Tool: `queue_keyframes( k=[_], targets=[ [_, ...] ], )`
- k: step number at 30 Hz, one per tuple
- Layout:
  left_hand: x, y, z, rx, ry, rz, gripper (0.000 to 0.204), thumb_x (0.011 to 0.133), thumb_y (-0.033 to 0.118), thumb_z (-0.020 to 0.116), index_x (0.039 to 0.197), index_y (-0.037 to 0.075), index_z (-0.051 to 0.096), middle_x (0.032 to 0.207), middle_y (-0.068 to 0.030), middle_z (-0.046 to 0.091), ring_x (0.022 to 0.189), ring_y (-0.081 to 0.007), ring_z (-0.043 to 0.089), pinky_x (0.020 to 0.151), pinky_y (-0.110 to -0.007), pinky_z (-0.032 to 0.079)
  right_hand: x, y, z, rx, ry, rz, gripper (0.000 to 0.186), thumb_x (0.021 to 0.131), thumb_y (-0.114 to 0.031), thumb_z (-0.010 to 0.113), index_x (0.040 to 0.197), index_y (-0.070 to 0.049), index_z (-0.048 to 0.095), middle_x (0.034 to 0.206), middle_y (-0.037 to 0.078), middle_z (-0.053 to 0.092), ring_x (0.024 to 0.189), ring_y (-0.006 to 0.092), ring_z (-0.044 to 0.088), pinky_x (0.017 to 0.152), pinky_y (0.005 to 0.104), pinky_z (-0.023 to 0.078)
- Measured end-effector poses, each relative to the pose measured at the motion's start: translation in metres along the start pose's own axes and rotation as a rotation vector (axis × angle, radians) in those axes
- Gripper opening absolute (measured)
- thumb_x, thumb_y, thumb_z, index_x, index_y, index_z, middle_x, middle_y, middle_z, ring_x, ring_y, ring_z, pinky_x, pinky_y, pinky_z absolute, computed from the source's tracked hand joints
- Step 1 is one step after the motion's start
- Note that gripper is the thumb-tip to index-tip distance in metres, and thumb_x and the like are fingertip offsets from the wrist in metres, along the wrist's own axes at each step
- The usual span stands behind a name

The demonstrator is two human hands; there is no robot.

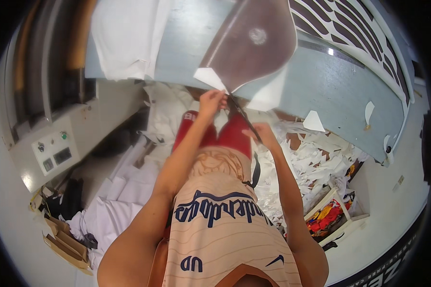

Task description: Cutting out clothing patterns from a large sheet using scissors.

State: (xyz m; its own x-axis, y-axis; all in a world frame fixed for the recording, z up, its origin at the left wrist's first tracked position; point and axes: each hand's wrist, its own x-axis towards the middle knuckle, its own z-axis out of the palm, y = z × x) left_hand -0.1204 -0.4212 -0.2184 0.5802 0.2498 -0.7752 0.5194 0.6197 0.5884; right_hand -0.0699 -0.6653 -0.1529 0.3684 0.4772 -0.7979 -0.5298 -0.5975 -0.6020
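A dark brown panel [254, 40] with a pale round mark lies on the grey-blue table, tapering to a point at the near edge. A white paper piece [209, 78] sits at its lower left side. My left hand [212, 104] has its fingers pinched together beside that tip; what is between them is too small to make out. A narrow dark strip [240, 111] runs from the tip down to the right. My right hand [264, 134] is closed on the strip's lower part, near my red shorts.
White cloth [124, 38] lies on the table [184, 43] at left, a black-and-white patterned sheet [349, 28] at right. Heaped white scraps [316, 162] cover the floor at right, beside a box of colourful scraps [330, 215]. A machine panel with knobs [52, 150] stands at left.
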Motion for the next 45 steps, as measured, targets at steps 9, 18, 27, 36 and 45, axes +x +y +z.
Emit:
queue_keyframes(
  k=[9, 18, 27, 36, 45],
  targets=[
    [0.004, 0.004, -0.009, -0.011, -0.006, -0.043, 0.015, 0.096, 0.014, 0.069, 0.097, -0.001, 0.068, 0.083, -0.0065, 0.067, 0.069, -0.0123, 0.063, 0.06, -0.026, 0.055, 0.018, -0.022, -0.009, -0.065, -0.046, -0.022, 0.045, 0.085, -0.032, 0.085, 0.06, -0.011, 0.053, 0.05, -0.004, 0.046, 0.04, 0.0057, 0.043, 0.04, 0.0222, 0.031],
    [-0.005, 0.02, -0.016, -0.046, 0.022, -0.017, 0.014, 0.095, 0.012, 0.07, 0.094, -0.001, 0.068, 0.081, -0.006, 0.067, 0.07, -0.0123, 0.063, 0.063, -0.027, 0.055, 0.056, -0.067, -0.024, -0.172, -0.168, -0.003, 0.044, 0.087, -0.036, 0.081, 0.062, -0.01, 0.056, 0.054, -0.005, 0.047, 0.047, 0.0064, 0.044, 0.045, 0.0249, 0.032],
    [-0.008, 0.015, -0.026, 0.018, 0.004, -0.005, 0.014, 0.094, 0.013, 0.07, 0.091, -0.001, 0.068, 0.079, -0.0053, 0.067, 0.068, -0.0111, 0.061, 0.063, -0.025, 0.053, 0.079, -0.112, -0.05, -0.339, -0.289, 0.038, 0.047, 0.084, -0.04, 0.083, 0.06, -0.01, 0.057, 0.053, -0.004, 0.048, 0.046, 0.0066, 0.043, 0.044, 0.0254, 0.031],
    [-0.01, 0.009, -0.021, 0.077, 0.015, 0.015, 0.017, 0.097, 0.018, 0.07, 0.089, 0.004, 0.067, 0.08, 0.0, 0.066, 0.07, -0.0068, 0.06, 0.066, -0.022, 0.053, 0.113, -0.142, -0.058, -0.523, -0.332, -0.062, 0.057, 0.077, -0.044, 0.089, 0.053, -0.01, 0.049, 0.046, -0.003, 0.045, 0.038, 0.0075, 0.043, 0.038, 0.0253, 0.031],
    [-0.063, 0.068, -0.006, 1.456, 0.746, 0.133, 0.043, 0.078, 0.024, 0.08, 0.112, 0.002, 0.065, 0.105, -0.0173, 0.067, 0.1, -0.0295, 0.065, 0.086, -0.042, 0.052, 0.036, -0.132, -0.081, -0.314, -0.308, -0.096, 0.047, 0.084, -0.034, 0.085, 0.058, -0.006, 0.058, 0.049, -0.003, 0.049, 0.041, 0.0052, 0.042, 0.04, 0.0252, 0.03]
  ],
)
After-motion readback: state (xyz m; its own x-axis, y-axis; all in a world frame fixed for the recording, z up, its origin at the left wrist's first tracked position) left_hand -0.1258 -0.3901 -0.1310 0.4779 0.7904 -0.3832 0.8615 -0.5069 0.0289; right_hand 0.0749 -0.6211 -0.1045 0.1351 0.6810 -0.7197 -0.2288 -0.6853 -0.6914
